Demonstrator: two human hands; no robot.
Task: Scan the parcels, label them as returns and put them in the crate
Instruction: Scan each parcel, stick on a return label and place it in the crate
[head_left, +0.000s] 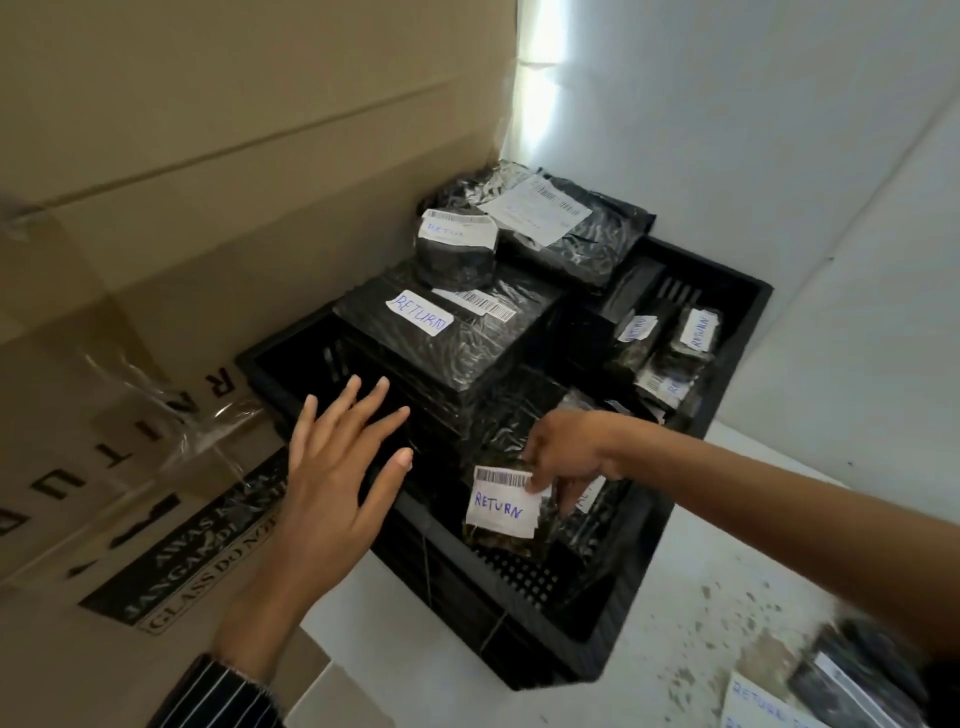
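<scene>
Judging the parcel (493, 541) light, soft and crinkly, probably slippery in film wrap; favouring a hold at an edge near the label (500, 508). Sitting upright in the near end of the crate (457, 587). Pinching its top edge with the right hand (566, 452), reaching across from the right. Holding the left hand (332, 467) spread above the rim, gripping nothing.
</scene>
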